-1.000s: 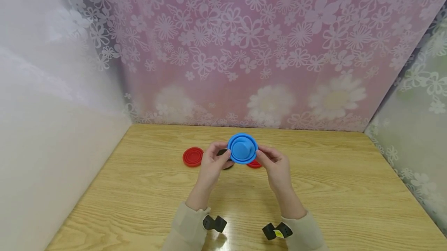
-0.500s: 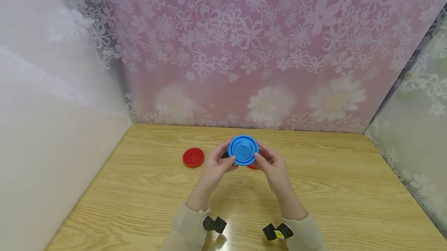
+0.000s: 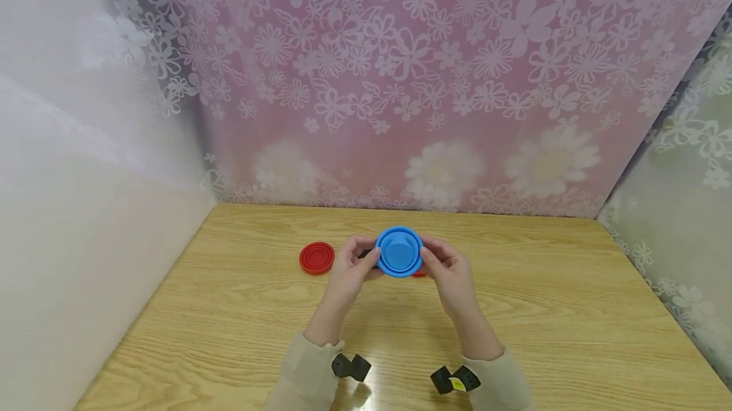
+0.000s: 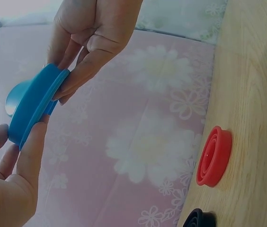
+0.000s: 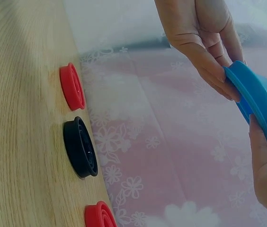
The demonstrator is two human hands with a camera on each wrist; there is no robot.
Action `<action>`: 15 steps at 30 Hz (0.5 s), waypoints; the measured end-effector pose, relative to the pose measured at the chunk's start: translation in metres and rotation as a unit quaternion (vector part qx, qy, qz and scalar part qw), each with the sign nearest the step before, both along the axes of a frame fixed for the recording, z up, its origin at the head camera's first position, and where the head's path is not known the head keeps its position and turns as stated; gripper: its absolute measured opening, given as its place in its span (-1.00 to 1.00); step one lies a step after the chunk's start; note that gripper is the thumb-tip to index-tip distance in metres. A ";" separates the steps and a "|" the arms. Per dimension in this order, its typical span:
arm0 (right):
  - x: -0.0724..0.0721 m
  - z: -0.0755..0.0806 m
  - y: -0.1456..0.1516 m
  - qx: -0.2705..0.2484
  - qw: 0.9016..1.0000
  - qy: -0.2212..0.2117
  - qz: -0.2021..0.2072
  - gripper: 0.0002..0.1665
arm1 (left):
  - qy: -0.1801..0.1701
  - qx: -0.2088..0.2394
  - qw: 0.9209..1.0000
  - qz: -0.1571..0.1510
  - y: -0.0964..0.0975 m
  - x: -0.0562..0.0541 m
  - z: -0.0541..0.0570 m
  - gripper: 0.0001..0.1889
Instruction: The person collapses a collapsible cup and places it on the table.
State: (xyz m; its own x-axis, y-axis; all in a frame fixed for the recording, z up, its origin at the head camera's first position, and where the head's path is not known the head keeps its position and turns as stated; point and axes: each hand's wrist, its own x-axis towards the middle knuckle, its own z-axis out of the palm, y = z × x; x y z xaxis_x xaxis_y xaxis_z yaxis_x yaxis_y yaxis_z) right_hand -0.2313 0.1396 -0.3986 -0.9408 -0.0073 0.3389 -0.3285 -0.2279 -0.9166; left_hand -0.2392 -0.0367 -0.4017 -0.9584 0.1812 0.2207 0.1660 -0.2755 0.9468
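Note:
A blue collapsible silicone cup (image 3: 399,252), with stepped rings and a raised centre, is held up above the table between both hands. The left hand (image 3: 349,268) pinches its left rim between thumb and fingers. On the opposite rim, the right hand (image 3: 452,271) grips it the same way. Seen side-on in the left wrist view, the blue cup (image 4: 39,101) has its centre bulging out on one side. Thumbs press its near rim in the right wrist view, where the blue cup (image 5: 256,97) bulges on the far side.
Flattened on the wooden table (image 3: 229,309) lie a red cup (image 3: 317,258) at left, a black cup (image 5: 80,147) in the middle and another red cup (image 4: 214,156) at right. The hands partly cover the latter two in the head view. A flowered backdrop (image 3: 354,80) stands behind.
The blue cup has come slightly lower, with both hands staying on its rim. Its raised centre, tilted before, now sits straighter. The fingers have shifted a little along the rim.

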 end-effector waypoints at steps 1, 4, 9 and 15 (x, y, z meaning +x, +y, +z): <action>0.000 0.000 0.000 0.000 1.000 -0.001 -0.001 -0.60 | 0.000 -0.001 1.000 -0.002 0.000 0.000 0.000 -0.70; 0.001 -0.001 0.000 0.005 1.000 -0.002 0.002 -0.59 | 0.004 -0.010 1.000 -0.020 0.000 0.000 0.000 -0.68; 0.000 -0.004 0.000 0.011 1.000 0.001 0.015 -0.60 | 0.010 -0.038 0.999 -0.036 0.000 0.001 -0.001 -0.62; -0.001 -0.005 -0.003 0.031 0.999 0.003 0.019 -0.63 | 0.018 -0.056 0.998 -0.023 0.001 0.003 0.002 -0.67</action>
State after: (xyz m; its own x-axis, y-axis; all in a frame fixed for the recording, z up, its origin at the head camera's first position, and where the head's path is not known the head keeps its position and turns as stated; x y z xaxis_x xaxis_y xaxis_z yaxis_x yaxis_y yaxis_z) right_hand -0.2322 0.1371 -0.4041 -0.9376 -0.0629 0.3421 -0.3260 -0.1838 -0.9273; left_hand -0.2358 -0.0355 -0.3992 -0.9399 0.2512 0.2313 0.1907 -0.1757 0.9658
